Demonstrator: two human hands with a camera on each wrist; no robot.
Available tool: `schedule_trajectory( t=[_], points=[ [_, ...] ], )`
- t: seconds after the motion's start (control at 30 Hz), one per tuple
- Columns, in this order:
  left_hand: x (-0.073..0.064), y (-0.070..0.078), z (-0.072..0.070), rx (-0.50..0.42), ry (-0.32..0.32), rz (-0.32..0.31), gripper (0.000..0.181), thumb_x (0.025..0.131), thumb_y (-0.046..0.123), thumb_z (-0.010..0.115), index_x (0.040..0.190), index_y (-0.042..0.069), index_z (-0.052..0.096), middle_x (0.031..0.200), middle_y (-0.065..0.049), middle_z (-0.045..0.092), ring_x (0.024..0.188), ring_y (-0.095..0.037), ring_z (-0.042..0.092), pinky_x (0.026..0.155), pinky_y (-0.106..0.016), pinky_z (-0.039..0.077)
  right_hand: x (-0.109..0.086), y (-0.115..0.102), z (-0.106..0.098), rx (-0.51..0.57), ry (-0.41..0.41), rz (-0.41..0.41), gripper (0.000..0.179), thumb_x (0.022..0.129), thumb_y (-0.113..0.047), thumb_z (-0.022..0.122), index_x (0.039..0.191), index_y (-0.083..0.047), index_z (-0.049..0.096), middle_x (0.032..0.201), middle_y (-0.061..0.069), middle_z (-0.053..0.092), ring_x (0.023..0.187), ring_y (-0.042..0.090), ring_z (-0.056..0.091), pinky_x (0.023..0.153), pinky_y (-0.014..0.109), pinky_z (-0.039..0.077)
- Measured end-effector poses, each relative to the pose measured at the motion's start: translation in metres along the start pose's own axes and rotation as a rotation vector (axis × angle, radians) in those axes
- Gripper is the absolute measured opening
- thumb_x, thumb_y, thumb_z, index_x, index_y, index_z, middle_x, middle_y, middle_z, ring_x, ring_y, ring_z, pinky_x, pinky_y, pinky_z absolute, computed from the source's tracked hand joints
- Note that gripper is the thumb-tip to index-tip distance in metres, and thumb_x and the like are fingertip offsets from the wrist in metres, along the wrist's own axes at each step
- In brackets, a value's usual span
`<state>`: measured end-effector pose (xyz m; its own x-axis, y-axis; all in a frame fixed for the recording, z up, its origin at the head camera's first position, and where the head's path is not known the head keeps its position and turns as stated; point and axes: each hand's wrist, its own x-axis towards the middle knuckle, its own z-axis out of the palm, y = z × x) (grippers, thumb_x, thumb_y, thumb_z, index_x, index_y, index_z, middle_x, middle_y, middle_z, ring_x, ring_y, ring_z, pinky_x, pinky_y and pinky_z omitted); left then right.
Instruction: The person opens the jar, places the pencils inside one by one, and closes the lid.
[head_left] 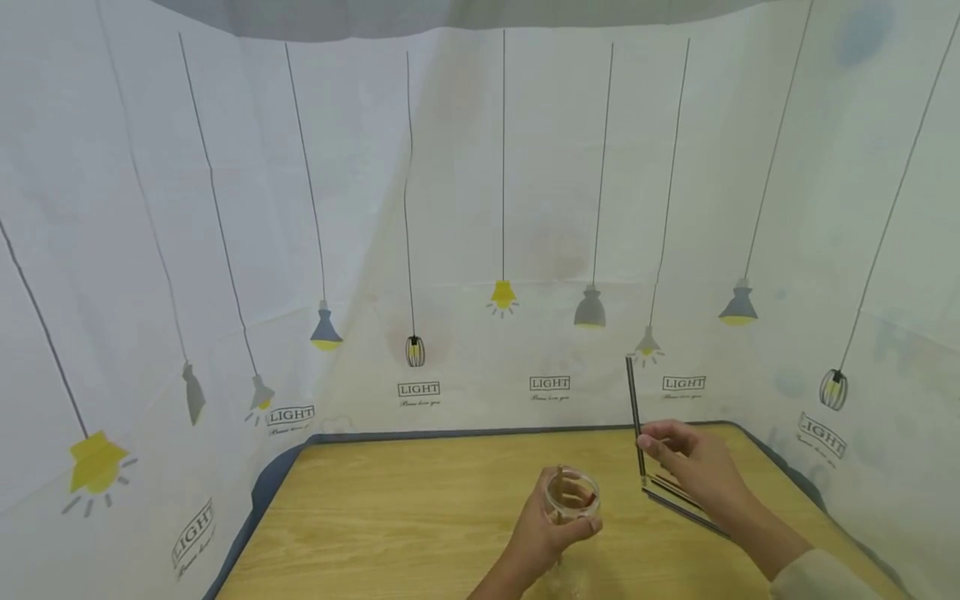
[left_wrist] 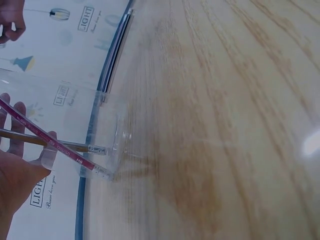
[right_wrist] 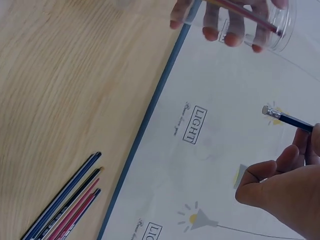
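My left hand (head_left: 536, 529) grips a clear jar (head_left: 572, 493), its fingers curled round the side. In the left wrist view, a red HB pencil (left_wrist: 45, 135) and a yellowish-brown pencil (left_wrist: 75, 146) lean inside the jar, eraser ends at its bottom. To the right of the jar, my right hand (head_left: 693, 458) pinches a dark striped pencil (head_left: 635, 408) that stands nearly upright above the table. The right wrist view shows this pencil's eraser end (right_wrist: 270, 111) sticking out from the fingers.
Several loose pencils, dark blue (right_wrist: 60, 196) and red (right_wrist: 75, 217) among them, lie side by side on the wooden table (head_left: 390, 517) below my right hand. A white curtain (head_left: 465, 208) printed with hanging lamps surrounds the table's back and sides.
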<state>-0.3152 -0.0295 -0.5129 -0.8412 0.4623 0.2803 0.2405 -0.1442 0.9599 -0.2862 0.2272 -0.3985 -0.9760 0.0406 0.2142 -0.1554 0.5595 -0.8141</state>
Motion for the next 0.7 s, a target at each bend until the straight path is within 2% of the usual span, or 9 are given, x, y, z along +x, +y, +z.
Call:
schedule_trajectory(
  t=[0.2, 0.37, 0.7],
  points=[
    [0.000, -0.001, -0.001, 0.023, 0.004, -0.007, 0.059, 0.093, 0.020, 0.086, 0.143, 0.022, 0.055, 0.128, -0.002, 0.066, 0.116, -0.017, 0.067, 0.099, -0.030, 0.060, -0.002, -0.013, 0.004, 0.099, -0.045, 0.003, 0.052, 0.108, -0.049, 0.068, 0.140, -0.008, 0.070, 0.135, 0.012, 0.075, 0.124, 0.024, 0.067, 0.101, 0.045, 0.065],
    [-0.001, 0.001, -0.001, 0.022, 0.003, -0.014, 0.059, 0.094, 0.020, 0.085, 0.144, 0.023, 0.054, 0.130, -0.003, 0.066, 0.118, -0.018, 0.066, 0.100, -0.031, 0.059, -0.002, -0.023, 0.007, 0.127, -0.064, -0.002, 0.052, 0.109, -0.048, 0.068, 0.140, -0.007, 0.069, 0.135, 0.009, 0.076, 0.124, 0.019, 0.067, 0.108, 0.051, 0.061],
    [0.000, -0.001, -0.001, 0.020, 0.003, -0.024, 0.061, 0.093, 0.025, 0.088, 0.144, 0.025, 0.054, 0.130, -0.002, 0.066, 0.118, -0.018, 0.067, 0.102, -0.032, 0.059, 0.000, -0.031, 0.014, 0.185, -0.069, -0.034, 0.046, 0.109, -0.039, 0.070, 0.140, -0.005, 0.069, 0.137, 0.011, 0.076, 0.112, 0.007, 0.067, 0.095, 0.027, 0.058]
  ],
)
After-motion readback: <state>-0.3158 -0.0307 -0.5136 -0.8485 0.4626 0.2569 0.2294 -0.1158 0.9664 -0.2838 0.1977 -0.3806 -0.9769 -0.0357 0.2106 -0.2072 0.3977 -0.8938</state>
